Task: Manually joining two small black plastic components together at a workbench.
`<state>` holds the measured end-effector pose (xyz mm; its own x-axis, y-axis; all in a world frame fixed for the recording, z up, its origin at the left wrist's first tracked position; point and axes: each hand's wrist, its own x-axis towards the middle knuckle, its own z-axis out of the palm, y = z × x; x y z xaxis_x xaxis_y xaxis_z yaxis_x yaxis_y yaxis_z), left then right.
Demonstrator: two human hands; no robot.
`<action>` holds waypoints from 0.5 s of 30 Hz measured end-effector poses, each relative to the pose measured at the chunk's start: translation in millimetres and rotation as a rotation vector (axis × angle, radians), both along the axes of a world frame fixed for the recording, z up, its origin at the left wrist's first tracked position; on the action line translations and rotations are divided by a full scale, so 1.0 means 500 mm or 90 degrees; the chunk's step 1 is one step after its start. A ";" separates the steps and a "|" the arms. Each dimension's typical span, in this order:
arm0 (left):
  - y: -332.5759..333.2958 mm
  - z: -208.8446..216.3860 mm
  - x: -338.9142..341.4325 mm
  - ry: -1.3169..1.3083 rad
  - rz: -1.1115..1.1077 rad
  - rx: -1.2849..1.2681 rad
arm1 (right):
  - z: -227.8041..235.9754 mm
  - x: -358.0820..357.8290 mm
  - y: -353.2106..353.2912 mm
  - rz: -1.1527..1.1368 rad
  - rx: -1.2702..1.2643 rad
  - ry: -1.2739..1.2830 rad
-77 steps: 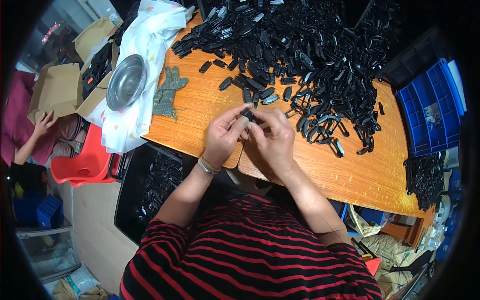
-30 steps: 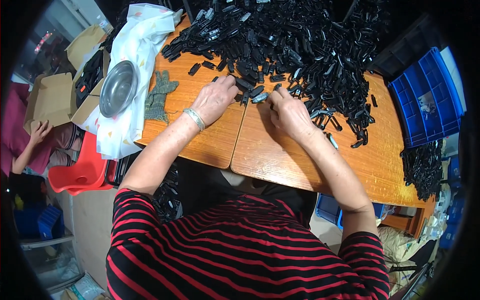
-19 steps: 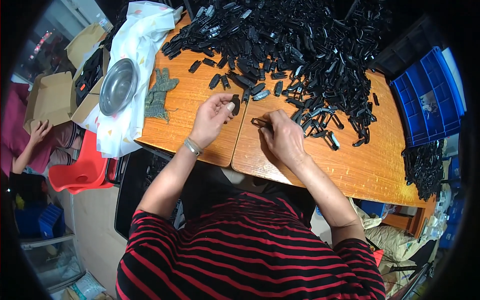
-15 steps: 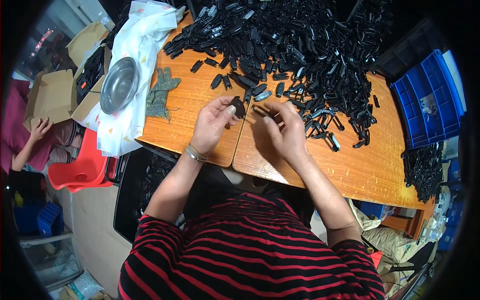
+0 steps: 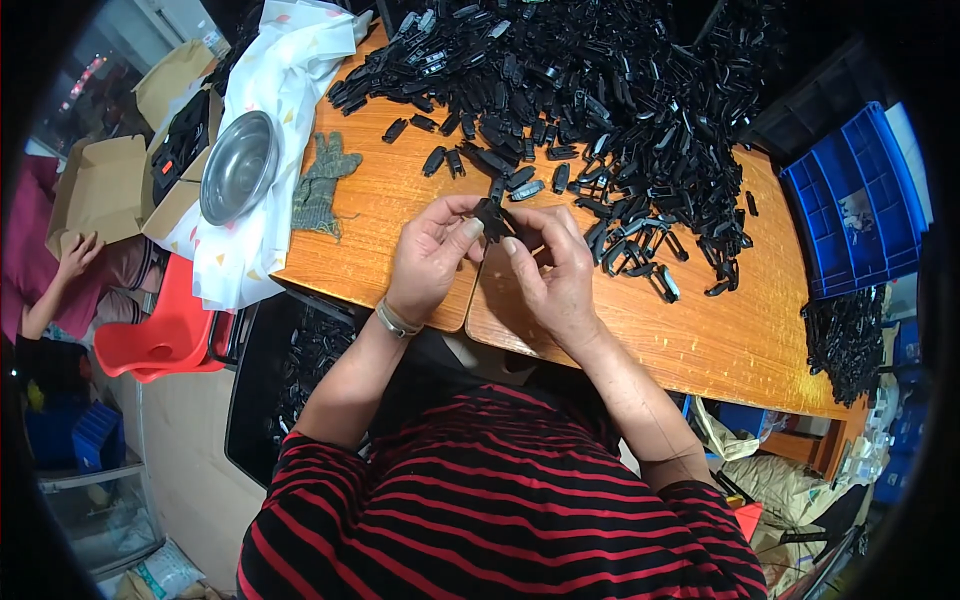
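Note:
My left hand (image 5: 432, 262) pinches a small black plastic part (image 5: 491, 217) between thumb and fingers, over the near edge of the wooden table (image 5: 690, 330). Close against it, my right hand (image 5: 556, 272) has its thumb and fingertips closed on a slim black piece that meets the part. Fingers cover much of where the two touch, so whether they are joined cannot be seen. Just beyond my hands lie several loose black plastic parts (image 5: 522, 180), and behind them rises a big heap of similar black pieces (image 5: 610, 80).
On the left, a grey knitted glove (image 5: 325, 185) lies near a metal bowl (image 5: 240, 168) on patterned white sheeting (image 5: 290, 60). A blue compartment tray (image 5: 855, 200) leans at the right. Beside a red chair (image 5: 160, 335), another person's hand (image 5: 80, 255) touches an open cardboard box (image 5: 100, 195).
My right hand has moved left, bringing its slim black piece up against the part in my left hand. The gap between my hands has closed. My left hand has shifted slightly.

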<state>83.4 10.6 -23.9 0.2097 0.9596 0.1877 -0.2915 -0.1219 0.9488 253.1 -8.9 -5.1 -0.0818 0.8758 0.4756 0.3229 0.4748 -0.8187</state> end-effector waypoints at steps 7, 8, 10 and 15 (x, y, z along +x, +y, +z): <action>-0.020 -0.009 0.014 0.022 0.042 0.021 | -0.018 -0.005 0.003 -0.022 0.135 -0.056; -0.024 -0.012 0.018 0.032 0.067 0.047 | -0.017 -0.008 0.001 -0.027 0.134 -0.069; -0.033 -0.008 0.028 0.042 0.089 0.072 | -0.021 -0.012 -0.006 -0.034 0.132 -0.082; -0.052 0.010 0.046 0.286 0.236 0.252 | -0.047 -0.014 -0.014 -0.051 0.177 -0.118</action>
